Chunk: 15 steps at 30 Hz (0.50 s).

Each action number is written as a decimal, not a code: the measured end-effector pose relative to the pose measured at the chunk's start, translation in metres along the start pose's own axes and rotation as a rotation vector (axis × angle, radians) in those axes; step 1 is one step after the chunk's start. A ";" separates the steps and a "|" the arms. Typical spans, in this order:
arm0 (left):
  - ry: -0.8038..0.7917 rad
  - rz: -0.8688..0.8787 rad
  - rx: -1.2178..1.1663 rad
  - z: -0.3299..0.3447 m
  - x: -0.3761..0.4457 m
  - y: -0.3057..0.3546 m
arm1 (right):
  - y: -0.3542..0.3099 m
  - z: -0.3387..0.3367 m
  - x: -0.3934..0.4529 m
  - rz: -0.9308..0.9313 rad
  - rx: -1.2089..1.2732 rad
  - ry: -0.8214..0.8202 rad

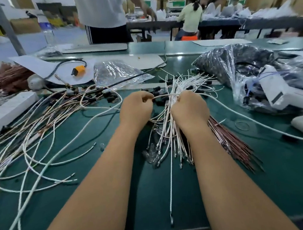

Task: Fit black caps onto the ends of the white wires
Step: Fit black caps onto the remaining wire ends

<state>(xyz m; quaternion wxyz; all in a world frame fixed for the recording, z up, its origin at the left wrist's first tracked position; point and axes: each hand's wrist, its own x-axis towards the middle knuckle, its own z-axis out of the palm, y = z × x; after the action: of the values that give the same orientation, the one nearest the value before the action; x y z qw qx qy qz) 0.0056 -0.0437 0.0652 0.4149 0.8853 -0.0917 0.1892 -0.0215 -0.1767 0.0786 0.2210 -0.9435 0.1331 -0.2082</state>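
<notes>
**Wire capping station: one white wire in hand, partway through the stock**

- Left hand (136,107): fingers are curling together and pinching the end of a single white wire (164,95). Whether a cap is sitting inside the pinch cannot be told; the fingers are hiding it.
- Right hand (189,108): fingers are closing round a bundle of white wires (173,124), gripping it over the green table mat (259,160); the single wire is arching from this grip across to the left hand.
- Loose black caps (159,93): lying scattered on the mat just beyond and between the two hands, within easy reach.
- Finished pile (59,111): wires to the left are lying fanned out, several of them carrying black caps at their far ends, which suggests they are done.
- Remaining stock: the gripped bundle is showing many bare far ends fanning upward, so a large share appears to be waiting for caps.
- Bag of black parts (233,61): sitting at the right in clear plastic, contents too blurred to name surely.
- Red-brown wire bundle (230,141): lying under the right forearm.
- Judgement: the job is looking well under way but not close to complete.
</notes>
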 end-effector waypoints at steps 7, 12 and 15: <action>-0.021 0.306 0.035 -0.005 -0.004 0.008 | -0.004 -0.004 0.001 -0.239 0.102 0.132; -0.012 0.297 -0.331 -0.004 -0.007 0.019 | -0.014 -0.007 -0.008 -0.500 0.497 0.261; 0.077 0.290 -0.325 -0.009 -0.008 0.016 | -0.012 -0.012 -0.003 -0.367 0.575 0.528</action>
<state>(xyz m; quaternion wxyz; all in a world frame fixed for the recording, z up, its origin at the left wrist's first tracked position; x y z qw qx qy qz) -0.0092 -0.0474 0.0786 0.5236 0.7766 -0.2312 0.2634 -0.0281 -0.1697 0.0927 0.3927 -0.7659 -0.0487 -0.5068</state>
